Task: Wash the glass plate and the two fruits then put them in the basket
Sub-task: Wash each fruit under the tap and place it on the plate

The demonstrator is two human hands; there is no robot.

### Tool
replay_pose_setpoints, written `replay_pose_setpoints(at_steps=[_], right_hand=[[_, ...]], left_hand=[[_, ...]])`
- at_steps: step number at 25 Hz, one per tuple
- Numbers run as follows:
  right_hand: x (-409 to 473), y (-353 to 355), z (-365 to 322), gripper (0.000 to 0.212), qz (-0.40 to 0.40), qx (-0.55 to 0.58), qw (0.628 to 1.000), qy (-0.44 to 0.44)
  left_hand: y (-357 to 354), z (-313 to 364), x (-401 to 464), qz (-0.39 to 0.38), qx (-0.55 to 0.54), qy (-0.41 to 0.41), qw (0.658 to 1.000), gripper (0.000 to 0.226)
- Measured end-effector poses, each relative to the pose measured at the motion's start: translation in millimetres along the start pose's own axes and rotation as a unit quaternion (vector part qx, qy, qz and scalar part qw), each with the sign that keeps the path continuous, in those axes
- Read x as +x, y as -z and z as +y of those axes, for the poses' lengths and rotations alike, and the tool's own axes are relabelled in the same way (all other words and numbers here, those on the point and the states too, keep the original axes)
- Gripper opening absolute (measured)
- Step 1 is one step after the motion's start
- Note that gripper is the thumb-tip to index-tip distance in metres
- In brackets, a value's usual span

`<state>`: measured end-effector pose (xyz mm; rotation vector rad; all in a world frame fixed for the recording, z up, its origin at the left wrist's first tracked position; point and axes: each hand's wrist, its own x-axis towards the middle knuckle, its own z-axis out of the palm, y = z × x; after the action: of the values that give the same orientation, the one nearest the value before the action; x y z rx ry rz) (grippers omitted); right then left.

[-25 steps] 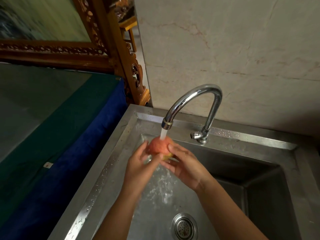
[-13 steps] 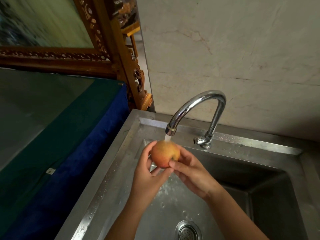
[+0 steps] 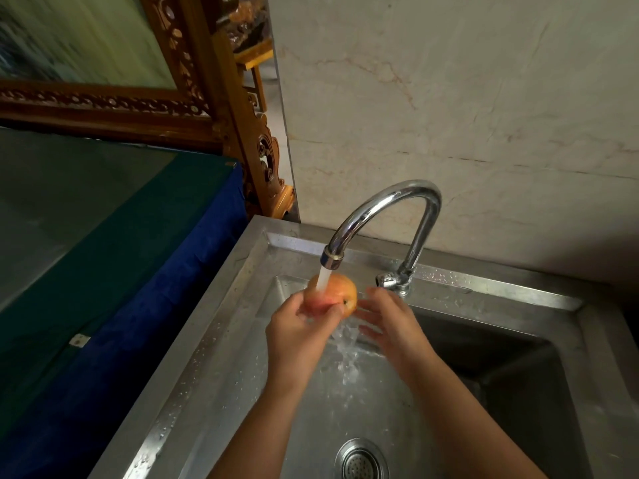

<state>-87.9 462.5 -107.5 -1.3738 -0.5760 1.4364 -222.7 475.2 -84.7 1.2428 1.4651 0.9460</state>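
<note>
A red and yellow apple (image 3: 340, 292) is under the running water from the chrome tap (image 3: 387, 216), over the steel sink (image 3: 214, 340). My left hand (image 3: 301, 330) grips the apple from the left and below, thumb across its front. My right hand (image 3: 387, 319) is just right of the apple with its fingers spread, fingertips near the fruit but holding nothing. The glass plate, the other fruit and the basket are out of view.
The sink drain (image 3: 359, 461) lies at the bottom centre. A table under green and blue cloth (image 3: 121, 271) stands to the left. A carved wooden frame (image 3: 221, 108) and a marble wall (image 3: 466, 98) are behind the sink.
The apple has turned in my left hand, its stem end now facing right. My right hand has come off the fruit and opened beside it.
</note>
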Motion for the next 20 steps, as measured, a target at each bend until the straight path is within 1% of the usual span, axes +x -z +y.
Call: replay_pose_setpoints(at_steps=[2,3,6,7,8,10,12,15,17,20], right_hand=[[7,-3,-10,0.014,0.039,0.011,0.999,0.011],[12,-6,-12,0.016,0.070,0.023,0.997,0.004],[30,-2,-14,0.024,0.221,0.067,0.972,-0.049],[36,3,-15,0.026,0.250,0.058,0.964,-0.063],[41,7,-16,0.027,0.262,0.047,0.961,-0.073],[50,12,-19,0.022,0.259,0.044,0.962,-0.075],[53,14,-16,0.018,0.253,0.049,0.963,-0.080],[48,21,-2,0.026,0.226,0.044,0.969,-0.087],[46,26,3,0.030,0.208,0.047,0.973,-0.087],[44,32,8,0.039,0.185,0.043,0.978,-0.088]], left_hand=[[-7,-3,2,0.000,-0.050,0.044,0.998,0.020],[-10,-5,3,0.004,-0.073,0.066,0.995,0.016],[-13,-12,3,0.004,-0.127,0.121,0.985,0.009],[-12,-14,2,-0.005,-0.149,0.137,0.979,0.008],[-10,-14,0,-0.015,-0.176,0.152,0.972,0.007],[-4,-14,-2,-0.034,-0.226,0.180,0.957,0.007],[1,-14,-3,-0.051,-0.255,0.202,0.944,0.012],[6,-16,-3,-0.075,-0.305,0.227,0.922,0.014],[8,-17,-2,-0.080,-0.325,0.247,0.909,0.013],[10,-18,-2,-0.085,-0.349,0.271,0.893,0.018]])
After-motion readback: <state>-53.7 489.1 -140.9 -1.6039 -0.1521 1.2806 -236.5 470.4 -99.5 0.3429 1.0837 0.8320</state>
